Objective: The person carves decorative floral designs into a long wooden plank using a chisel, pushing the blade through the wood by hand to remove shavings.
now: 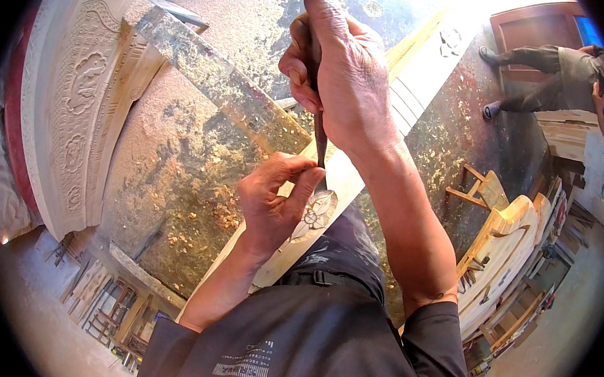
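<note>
A pale wooden board runs slantwise from my lap toward the far right. Cut into its near part is a rounded flower carving. Above it a dark, slim carving chisel stands nearly upright. My right hand is closed around the chisel's upper part, thumb pointing up along it. Lower down, my left hand pinches the blade near its tip between thumb and fingers, just over the carving's far edge. The very tip is partly hidden by those fingers.
A second carved motif is at the board's far end. A dusty plank crosses behind at left, near a large carved panel. Wood chips litter the floor. Right are a small wooden stool, a curved headboard-like piece and another person.
</note>
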{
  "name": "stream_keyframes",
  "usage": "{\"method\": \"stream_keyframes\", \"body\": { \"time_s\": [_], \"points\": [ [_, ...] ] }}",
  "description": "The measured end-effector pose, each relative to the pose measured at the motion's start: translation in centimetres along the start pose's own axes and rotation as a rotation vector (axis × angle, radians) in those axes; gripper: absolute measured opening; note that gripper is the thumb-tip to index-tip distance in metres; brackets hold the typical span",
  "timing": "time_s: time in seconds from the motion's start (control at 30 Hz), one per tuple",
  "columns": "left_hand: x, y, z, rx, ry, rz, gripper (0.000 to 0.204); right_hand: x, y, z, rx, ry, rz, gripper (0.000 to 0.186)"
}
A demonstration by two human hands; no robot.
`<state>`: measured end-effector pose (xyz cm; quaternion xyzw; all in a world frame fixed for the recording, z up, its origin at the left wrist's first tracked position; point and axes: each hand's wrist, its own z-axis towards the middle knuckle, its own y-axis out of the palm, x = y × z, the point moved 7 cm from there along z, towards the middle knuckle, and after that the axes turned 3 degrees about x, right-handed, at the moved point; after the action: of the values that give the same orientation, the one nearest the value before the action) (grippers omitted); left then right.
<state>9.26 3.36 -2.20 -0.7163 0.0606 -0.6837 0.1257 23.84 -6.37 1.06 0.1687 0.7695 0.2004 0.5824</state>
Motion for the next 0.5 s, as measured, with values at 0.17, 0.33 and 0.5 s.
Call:
{"method": "stream_keyframes", "body": {
  "time_s": [0.17,0.33,0.5],
  "points": [
    [0.1,0.4,0.1,-0.021,0.026,0.017,0.013,0.4,-0.1,-0.3,-0.009,0.038,-0.061,0.052],
    [-0.2,0.5,0.0,-0.037,0.018,0.014,0.012,0.7,-0.3,-0.3,-0.016,0.088,-0.121,0.053],
    [-0.7,0.8,0.0,-0.059,0.009,0.027,0.013,1.3,-1.2,0.2,0.001,0.087,-0.066,0.054]
  ]
}}
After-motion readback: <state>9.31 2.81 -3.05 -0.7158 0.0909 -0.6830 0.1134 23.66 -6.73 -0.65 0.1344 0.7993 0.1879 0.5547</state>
